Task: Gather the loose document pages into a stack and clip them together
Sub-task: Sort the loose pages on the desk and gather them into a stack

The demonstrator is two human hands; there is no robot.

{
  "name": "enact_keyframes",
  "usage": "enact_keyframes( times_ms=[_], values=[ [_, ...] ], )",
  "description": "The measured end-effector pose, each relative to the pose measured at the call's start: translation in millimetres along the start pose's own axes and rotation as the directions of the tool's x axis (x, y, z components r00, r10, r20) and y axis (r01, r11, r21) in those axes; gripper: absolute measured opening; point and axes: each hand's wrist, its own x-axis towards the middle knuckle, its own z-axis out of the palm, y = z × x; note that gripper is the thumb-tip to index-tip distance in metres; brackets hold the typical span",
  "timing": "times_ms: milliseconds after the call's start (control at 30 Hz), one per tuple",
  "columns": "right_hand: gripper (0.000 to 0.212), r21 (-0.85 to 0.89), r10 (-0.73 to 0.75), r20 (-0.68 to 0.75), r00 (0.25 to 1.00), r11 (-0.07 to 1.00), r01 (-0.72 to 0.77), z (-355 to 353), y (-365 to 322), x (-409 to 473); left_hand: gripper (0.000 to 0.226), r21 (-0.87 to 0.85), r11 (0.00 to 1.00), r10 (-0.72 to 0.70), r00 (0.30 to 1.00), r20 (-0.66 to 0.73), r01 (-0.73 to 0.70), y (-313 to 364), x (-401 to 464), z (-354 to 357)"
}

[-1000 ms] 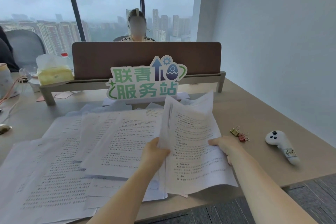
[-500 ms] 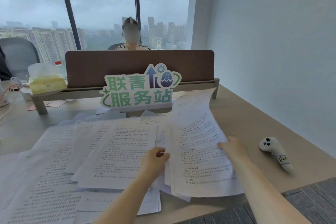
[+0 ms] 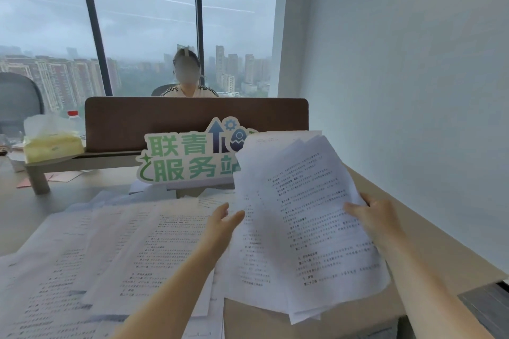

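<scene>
Office tabletop, window behind: pages part-gathered, none clipped.

Nearest, the right hand grips the right edge of a raised, fanned sheaf of pages, corners uneven. Beside it, the left hand hangs with fingers relaxed at the sheaf's left edge, holding nothing. Loose pages overlap across the left of the tabletop. Beyond stand a green sign and a brown divider. Recommended: bring the free hand onto the sheaf, tap its lower edge on the tabletop to square it before adding further sheets. No clip is visible.
</scene>
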Motion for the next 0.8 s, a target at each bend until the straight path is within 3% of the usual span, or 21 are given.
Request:
enact_keyframes(
  times_ms=[267, 400, 533, 600, 800],
  values=[
    [0.013, 0.255, -0.033, 0.074, 0.997, 0.967, 0.013, -11, -20, -1, 0.104, -0.229, 0.973, -0.019, 0.996, 0.092, 0.040, 20, 8, -13],
    [0.022, 0.342, -0.035, 0.167, 0.985, 0.939, -0.025, -5, -17, -4, 0.066, -0.339, 0.941, 0.042, 0.989, 0.143, 0.009, 28, 9, -19],
    [0.027, 0.360, 0.000, 0.255, 0.967, 0.928, -0.095, 15, -6, -5, 0.045, -0.364, 0.931, 0.058, 0.981, 0.184, 0.014, 30, 6, -15],
    [0.027, 0.364, 0.029, 0.282, 0.959, 0.922, -0.135, 28, 3, -6, 0.034, -0.351, 0.936, 0.023, 0.990, 0.141, 0.028, 25, 5, -13],
    [0.024, 0.283, 0.194, 0.332, 0.923, 0.913, -0.293, 54, 27, -6, 0.041, -0.249, 0.964, -0.085, 0.996, 0.030, 0.090, 12, -1, -15]
  ],
)
